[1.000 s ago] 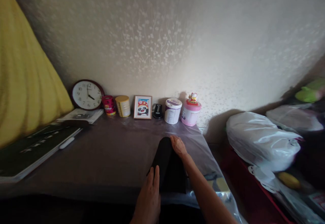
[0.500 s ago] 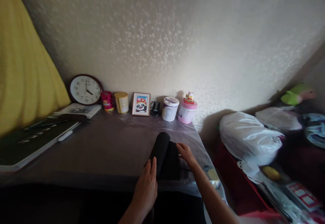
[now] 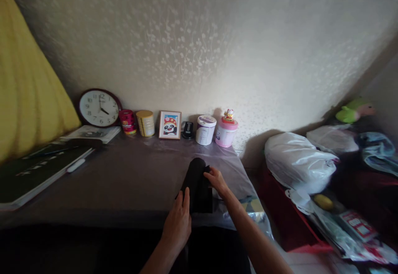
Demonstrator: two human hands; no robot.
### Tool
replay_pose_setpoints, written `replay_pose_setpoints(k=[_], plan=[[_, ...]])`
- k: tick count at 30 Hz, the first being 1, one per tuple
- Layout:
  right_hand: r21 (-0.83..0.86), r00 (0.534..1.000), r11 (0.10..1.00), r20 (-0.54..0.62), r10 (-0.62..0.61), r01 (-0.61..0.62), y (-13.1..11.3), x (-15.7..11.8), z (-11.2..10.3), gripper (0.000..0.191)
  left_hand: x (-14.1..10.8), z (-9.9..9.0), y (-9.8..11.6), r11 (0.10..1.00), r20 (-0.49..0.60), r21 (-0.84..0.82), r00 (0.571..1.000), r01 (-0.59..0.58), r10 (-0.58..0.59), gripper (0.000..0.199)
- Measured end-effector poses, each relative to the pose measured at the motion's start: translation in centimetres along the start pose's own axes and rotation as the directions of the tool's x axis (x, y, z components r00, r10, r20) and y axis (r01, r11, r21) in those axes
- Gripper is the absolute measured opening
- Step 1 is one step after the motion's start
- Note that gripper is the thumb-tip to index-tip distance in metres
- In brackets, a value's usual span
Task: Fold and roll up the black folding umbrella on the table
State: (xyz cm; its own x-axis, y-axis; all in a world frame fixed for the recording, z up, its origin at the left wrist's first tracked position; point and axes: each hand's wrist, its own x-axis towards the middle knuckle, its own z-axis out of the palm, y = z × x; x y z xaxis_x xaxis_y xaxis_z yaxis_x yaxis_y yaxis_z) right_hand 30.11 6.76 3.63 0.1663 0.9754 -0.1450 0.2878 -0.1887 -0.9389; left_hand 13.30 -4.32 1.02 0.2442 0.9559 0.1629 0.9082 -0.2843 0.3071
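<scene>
A black case-like roll [image 3: 195, 176] lies near the front edge of the table, pointing away from me, with a flat black flap at its right side. My left hand [image 3: 179, 216] rests along the lower left side of the roll, fingers wrapped against it. With thumb and fingers pinched, my right hand [image 3: 215, 179] holds the upper right corner of the flap, which is lifted toward the roll. The underside of the roll is hidden.
On the table [image 3: 124, 174] stand a clock [image 3: 100, 108], a red can [image 3: 127, 122], a yellow-lidded can [image 3: 145, 124], a framed panda picture [image 3: 170, 124] and two tubs [image 3: 205, 131]. Books [image 3: 40, 170] lie left. White bags [image 3: 298, 162] fill a red box at right.
My right hand has moved left with the flap's corner, folding it up toward the roll. The view has shifted slightly, so the background sits a little further left.
</scene>
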Motion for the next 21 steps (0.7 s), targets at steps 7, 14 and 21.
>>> replay_pose_setpoints(k=[7,14,21], plan=[[0.069,0.999,0.997,0.010,-0.040,0.040,-0.9,0.2,1.6,0.040,0.1,0.6,-0.3,1.000,-0.028,-0.016,0.999,-0.019,0.019,0.074],[0.025,0.993,0.993,0.000,-0.120,0.120,-1.6,0.8,3.4,0.045,0.2,0.6,-1.0,0.998,-0.030,-0.053,0.999,-0.022,0.020,0.068],[-0.136,0.982,0.974,0.085,-0.169,0.180,-2.1,1.1,4.7,0.040,0.5,-0.2,-1.3,0.995,-0.034,-0.083,0.998,-0.052,0.050,0.062]])
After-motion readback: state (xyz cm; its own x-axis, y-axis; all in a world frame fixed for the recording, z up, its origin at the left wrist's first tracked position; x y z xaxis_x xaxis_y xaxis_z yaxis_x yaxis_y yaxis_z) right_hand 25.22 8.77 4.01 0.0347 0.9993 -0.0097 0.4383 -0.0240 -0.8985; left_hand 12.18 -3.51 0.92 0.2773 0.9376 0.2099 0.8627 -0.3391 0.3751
